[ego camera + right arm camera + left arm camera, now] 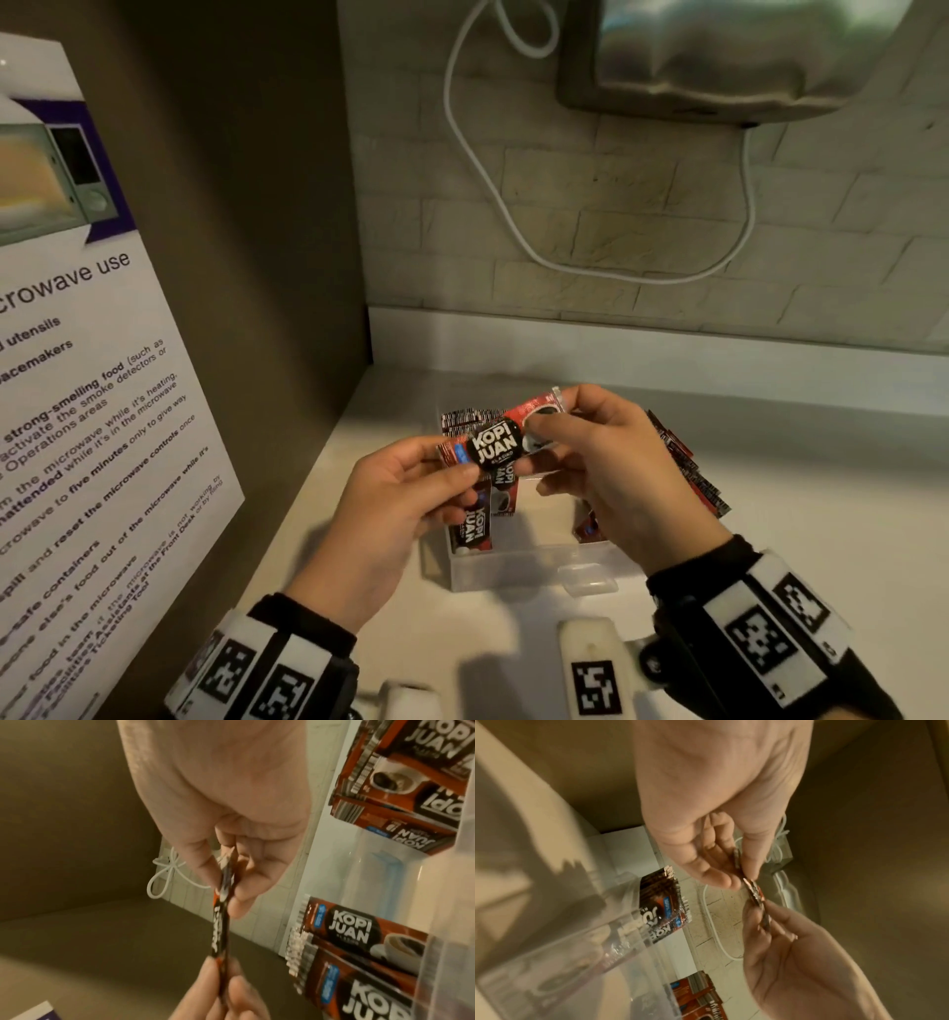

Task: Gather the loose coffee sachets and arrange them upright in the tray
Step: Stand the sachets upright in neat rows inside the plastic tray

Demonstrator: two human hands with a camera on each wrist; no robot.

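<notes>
I hold one red and black Kopi Juan sachet (495,447) level between both hands, just above the clear plastic tray (539,565). My left hand (452,462) pinches its left end and my right hand (549,431) pinches its right end. In the left wrist view the sachet (755,894) shows edge-on between my left hand (741,878) and my right hand (770,914). The right wrist view shows the same sachet (219,933) under my right hand (226,882). Several sachets (475,519) stand at the tray's left side, and more sachets (688,462) lean at its right, partly hidden by my right hand.
The tray stands on a white counter (359,539) in a corner. A brown side panel with a microwave-use poster (102,360) rises close on the left. A white cable (488,180) hangs on the brick wall behind, below a metal appliance (719,51).
</notes>
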